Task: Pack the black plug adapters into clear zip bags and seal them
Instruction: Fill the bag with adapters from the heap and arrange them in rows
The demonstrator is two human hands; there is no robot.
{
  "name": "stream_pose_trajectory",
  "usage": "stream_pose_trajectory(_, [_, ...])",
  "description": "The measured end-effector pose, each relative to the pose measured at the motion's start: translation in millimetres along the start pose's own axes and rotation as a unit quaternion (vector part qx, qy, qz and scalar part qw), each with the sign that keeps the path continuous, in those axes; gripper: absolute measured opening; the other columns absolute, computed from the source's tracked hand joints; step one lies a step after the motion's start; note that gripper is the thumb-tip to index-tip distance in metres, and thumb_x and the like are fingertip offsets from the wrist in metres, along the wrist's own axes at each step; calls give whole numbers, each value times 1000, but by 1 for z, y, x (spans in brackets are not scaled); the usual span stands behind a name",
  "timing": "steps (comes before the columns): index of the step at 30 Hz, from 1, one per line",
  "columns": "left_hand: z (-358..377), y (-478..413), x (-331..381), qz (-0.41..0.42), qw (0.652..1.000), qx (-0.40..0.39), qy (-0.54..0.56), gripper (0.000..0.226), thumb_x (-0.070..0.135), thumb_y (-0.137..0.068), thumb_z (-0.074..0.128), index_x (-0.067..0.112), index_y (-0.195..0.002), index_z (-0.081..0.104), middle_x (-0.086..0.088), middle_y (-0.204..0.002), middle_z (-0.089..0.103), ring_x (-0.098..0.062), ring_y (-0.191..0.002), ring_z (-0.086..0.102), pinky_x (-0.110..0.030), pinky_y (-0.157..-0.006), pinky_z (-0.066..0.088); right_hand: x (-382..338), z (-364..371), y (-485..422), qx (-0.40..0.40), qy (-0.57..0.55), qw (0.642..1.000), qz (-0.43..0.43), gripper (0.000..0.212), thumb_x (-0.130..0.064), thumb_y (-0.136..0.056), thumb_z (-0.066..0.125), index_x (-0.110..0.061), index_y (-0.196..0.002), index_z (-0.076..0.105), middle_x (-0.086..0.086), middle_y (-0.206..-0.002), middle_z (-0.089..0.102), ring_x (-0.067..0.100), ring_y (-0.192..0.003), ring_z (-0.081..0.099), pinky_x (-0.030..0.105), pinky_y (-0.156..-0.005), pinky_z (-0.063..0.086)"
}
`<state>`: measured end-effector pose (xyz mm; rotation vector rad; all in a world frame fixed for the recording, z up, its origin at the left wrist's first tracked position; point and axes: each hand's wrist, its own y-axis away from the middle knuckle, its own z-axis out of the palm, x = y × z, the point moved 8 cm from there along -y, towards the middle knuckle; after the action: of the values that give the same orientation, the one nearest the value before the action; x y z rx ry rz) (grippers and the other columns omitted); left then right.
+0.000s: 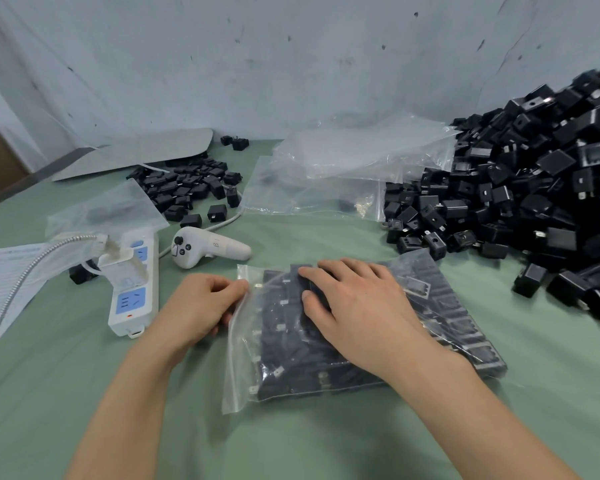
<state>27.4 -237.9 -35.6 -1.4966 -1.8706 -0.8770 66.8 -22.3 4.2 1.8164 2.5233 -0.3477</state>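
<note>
A clear zip bag [291,368] full of black plug adapters lies flat on the green cloth in front of me, its zip edge facing left. My left hand [205,303] pinches that zip edge near its upper end. My right hand [357,306] rests flat on top of the bag with straight fingers, pressing the adapters down. A large heap of loose black adapters [520,199] fills the right side. A smaller pile of adapters [191,188] lies at the back left.
Empty clear bags [347,168] lie at the back centre, another bag [111,209] at the left. A white power strip [136,292] with a plugged cable, a white handheld controller [205,249] and a sheet of paper [0,271] sit left of my hands.
</note>
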Motion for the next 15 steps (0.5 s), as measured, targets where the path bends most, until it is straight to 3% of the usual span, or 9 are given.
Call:
stream_pose_trajectory(6, [1,0,-1,-6,1000,1,-2,43,45,-94,62,6,-80,71,5,-48,52,-10,-41,39,-20,-40,32,0,0,1,0,0,1000,0,49,-49,-103,23,-37,-148,38,-12,-147,47,19,-134,41,37,-110,28])
stream_pose_trajectory(15, [3,5,-8,-14,998,-64,-2,47,48,-93,62,2,-85,68,-1,-50,54,-14,-43,38,-20,-44,32,0,-1,1,-2,-2,1000,-1,49,-49,-103,23,-37,-148,38,-13,-146,48,18,-134,41,37,-110,28])
